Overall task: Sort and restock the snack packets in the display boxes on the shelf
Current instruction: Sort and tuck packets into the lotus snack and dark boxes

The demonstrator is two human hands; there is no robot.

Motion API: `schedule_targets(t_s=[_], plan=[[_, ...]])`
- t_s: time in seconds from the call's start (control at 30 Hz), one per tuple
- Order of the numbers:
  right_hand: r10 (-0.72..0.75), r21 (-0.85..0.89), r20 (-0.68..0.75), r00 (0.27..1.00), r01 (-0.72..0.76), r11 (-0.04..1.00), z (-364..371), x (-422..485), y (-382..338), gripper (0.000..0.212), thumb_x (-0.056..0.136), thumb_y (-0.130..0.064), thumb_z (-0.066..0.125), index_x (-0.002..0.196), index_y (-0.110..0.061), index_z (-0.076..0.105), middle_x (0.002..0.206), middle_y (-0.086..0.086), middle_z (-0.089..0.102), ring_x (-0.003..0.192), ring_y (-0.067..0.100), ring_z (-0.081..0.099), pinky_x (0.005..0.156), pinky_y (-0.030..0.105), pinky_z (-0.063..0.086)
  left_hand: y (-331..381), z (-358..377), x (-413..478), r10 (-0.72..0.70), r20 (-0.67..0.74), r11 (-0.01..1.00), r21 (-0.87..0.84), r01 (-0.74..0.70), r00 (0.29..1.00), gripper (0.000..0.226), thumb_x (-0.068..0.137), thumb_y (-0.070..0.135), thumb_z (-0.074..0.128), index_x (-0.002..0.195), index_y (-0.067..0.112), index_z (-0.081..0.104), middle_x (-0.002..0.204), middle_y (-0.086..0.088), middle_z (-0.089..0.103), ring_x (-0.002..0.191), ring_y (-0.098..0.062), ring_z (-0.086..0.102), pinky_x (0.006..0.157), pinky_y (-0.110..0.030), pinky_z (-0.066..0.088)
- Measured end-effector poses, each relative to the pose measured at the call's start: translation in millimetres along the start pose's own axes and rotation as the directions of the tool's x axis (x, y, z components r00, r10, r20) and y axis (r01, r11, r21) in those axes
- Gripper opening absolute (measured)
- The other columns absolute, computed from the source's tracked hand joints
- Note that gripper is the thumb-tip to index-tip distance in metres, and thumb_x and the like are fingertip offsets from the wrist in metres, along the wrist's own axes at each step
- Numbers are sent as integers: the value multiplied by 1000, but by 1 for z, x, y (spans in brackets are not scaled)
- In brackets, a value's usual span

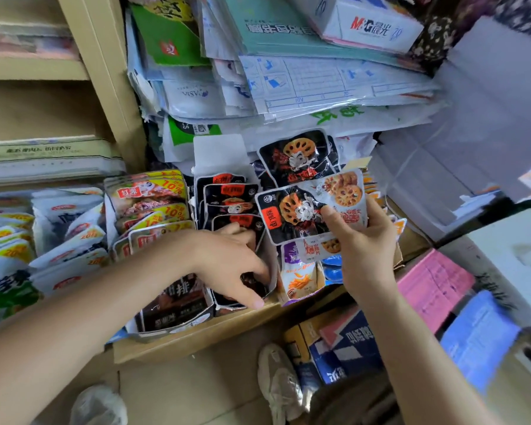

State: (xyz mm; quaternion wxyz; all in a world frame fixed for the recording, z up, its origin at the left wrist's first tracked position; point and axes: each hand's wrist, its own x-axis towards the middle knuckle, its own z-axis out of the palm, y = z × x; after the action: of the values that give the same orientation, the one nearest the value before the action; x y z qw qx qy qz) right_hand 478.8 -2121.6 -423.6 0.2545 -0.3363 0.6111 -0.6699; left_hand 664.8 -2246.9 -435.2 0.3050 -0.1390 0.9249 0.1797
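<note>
My right hand grips a fanned bunch of lotus-root snack packets, black ones in front and a white one behind, held above the right end of the shelf. Another black lotus-root packet stands behind them. My left hand reaches into the white display box of black packets; its fingers curl down over the front packets and the box's front edge. Whether it pinches a packet is hidden by the fingers.
Left of the box stand red-and-yellow packets, a dark box front, and white-green packets. Orange and purple packets sit under my right hand. Stacked papers overhang the shelf. Pink and blue pads lie at right.
</note>
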Motion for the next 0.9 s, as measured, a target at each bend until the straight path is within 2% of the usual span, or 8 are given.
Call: schedule_targets(t_s=[0.1, 0.2, 0.3, 0.37, 0.47, 0.6, 0.77, 0.9], plan=[[-47, -42, -20, 999, 46, 998, 0, -1, -1, 19, 87, -9, 78, 105, -11, 73, 99, 10, 77, 91, 36, 73, 79, 60, 59, 0, 0, 1, 64, -35, 998, 28, -63, 997, 55, 85, 79, 42, 131, 49, 50, 138, 13, 50, 137, -24, 21, 119, -53, 7], [-62, -50, -38, 997, 60, 997, 0, -2, 1, 18, 86, -9, 79, 103, -12, 73, 97, 10, 77, 90, 37, 73, 79, 61, 59, 2, -2, -2, 71, -117, 997, 15, -70, 991, 49, 87, 75, 49, 125, 45, 55, 115, 26, 46, 122, -14, 28, 116, -47, 11], [-50, -18, -35, 998, 49, 999, -1, 0, 4, 17, 86, -9, 80, 101, -12, 73, 97, 13, 76, 91, 44, 70, 78, 64, 57, 2, 2, -9, 53, -322, 997, -37, -68, 945, 44, 77, 78, 61, 104, 44, 52, 97, 27, 46, 99, 1, 32, 100, -31, 22], [-31, -3, -40, 999, 31, 1000, -1, 0, 4, 17, 86, -8, 79, 102, -12, 73, 97, 13, 76, 92, 43, 71, 79, 63, 58, 2, 4, -15, 46, -427, 995, -64, -82, 903, 48, 72, 78, 67, 101, 42, 52, 94, 26, 47, 94, 6, 37, 88, -24, 29], [-12, 2, -42, 999, 12, 1000, -1, 0, 2, 21, 86, -9, 79, 105, -8, 72, 99, 11, 76, 92, 36, 73, 79, 58, 60, 2, 4, -27, 2, -493, 982, -162, -94, 870, 37, 79, 62, 74, 107, 45, 57, 95, 26, 50, 86, 10, 47, 71, -22, 37], [-22, -1, -50, 998, 22, 1000, 0, -1, 0, 20, 85, -8, 80, 103, -13, 72, 98, 8, 77, 92, 31, 74, 80, 53, 61, -6, 2, -40, -81, -597, 968, -238, -80, 798, 26, 88, 33, 74, 113, 40, 69, 93, 26, 64, 77, 1, 60, 69, -19, 49], [-28, -1, -65, 997, 28, 1000, 1, 0, 1, 22, 84, -8, 81, 101, -17, 72, 98, 5, 77, 91, 29, 74, 79, 49, 62, -15, 13, -41, -122, -848, 974, -202, -103, 515, 15, 83, 22, 82, 98, 26, 79, 84, 13, 76, 75, -6, 71, 71, -35, 60], [-18, 0, -68, 998, 18, 1000, 1, 2, 3, 21, 84, -9, 80, 102, -15, 72, 99, 6, 77, 92, 31, 74, 79, 50, 62, -17, 14, -40, -47, -970, 998, -57, -35, 237, 14, 83, 15, 83, 96, 14, 80, 89, 2, 77, 78, -17, 70, 70, -35, 60]])
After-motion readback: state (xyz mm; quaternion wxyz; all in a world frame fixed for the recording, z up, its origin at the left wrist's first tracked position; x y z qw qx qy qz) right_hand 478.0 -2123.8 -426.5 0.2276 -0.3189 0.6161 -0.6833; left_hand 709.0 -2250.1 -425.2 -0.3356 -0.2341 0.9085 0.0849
